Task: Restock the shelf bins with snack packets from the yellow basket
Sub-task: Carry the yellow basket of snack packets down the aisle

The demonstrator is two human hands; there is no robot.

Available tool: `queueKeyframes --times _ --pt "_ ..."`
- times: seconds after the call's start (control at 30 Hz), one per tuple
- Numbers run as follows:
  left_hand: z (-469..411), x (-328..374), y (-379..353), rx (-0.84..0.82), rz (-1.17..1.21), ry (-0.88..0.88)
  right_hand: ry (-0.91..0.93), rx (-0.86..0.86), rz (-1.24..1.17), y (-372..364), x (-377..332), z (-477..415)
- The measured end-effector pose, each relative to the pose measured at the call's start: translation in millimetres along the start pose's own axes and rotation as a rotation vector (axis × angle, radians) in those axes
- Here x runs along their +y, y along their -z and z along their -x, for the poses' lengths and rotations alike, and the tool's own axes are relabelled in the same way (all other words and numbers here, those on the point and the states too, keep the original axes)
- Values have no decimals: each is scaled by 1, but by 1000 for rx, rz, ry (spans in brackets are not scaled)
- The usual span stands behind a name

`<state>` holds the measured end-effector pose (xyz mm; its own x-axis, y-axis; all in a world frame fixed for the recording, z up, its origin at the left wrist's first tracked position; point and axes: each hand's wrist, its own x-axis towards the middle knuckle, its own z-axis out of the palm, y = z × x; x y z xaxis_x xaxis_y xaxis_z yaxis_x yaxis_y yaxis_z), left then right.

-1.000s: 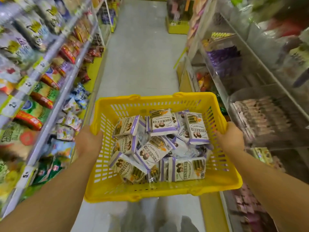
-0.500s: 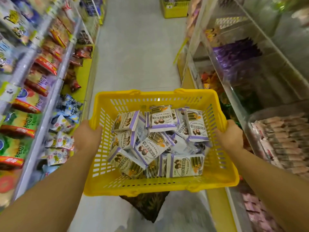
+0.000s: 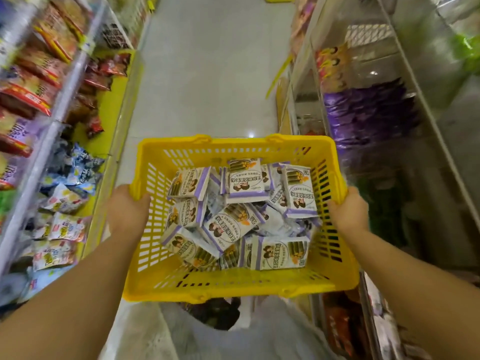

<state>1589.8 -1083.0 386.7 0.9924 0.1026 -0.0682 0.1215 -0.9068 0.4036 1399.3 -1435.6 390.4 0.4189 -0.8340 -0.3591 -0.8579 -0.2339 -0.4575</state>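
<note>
I have the yellow basket (image 3: 233, 285) held level at the centre of my view, low over the aisle floor (image 3: 207, 74). It is loaded with a loose heap of white-and-purple snack packets (image 3: 245, 179), piled toward the basket's 3 o'clock side and lying below the rim all round. The left hand (image 3: 127, 211) grips the rim at 9 o'clock, closed round the edge. The right hand (image 3: 348, 211) grips the rim at 3 o'clock in the same way. Both forearms run back to 7 and 5 o'clock.

From the basket's far rim toward 12 o'clock the pale floor runs on open, a lane about as wide as the basket itself. At 9 o'clock the left shelving (image 3: 55, 120) stands close, its front rail near the left hand, with red bags (image 3: 28, 92) above and blue-and-white bags (image 3: 72, 172) lower down. At 3 o'clock the clear-walled shelf bins (image 3: 376, 61) sit just beside the right hand; one at 2 o'clock holds purple packets (image 3: 368, 113). The basket's side edges have little room either way.
</note>
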Motion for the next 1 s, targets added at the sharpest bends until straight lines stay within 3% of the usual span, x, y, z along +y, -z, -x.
queueKeyframes --times 0.17,0.43,0.7,1.0 --pt "-37 20 -25 -36 -12 32 -26 -29 44 -8 -18 -32" --pt "-127 14 -83 -87 25 -2 -32 75 180 -69 -52 -66" --pt "-223 -14 -188 -120 -5 -148 -232 64 113 -195 -46 -107" --pt "-246 -97 -363 -232 -66 -179 -379 27 149 -361 41 -167"
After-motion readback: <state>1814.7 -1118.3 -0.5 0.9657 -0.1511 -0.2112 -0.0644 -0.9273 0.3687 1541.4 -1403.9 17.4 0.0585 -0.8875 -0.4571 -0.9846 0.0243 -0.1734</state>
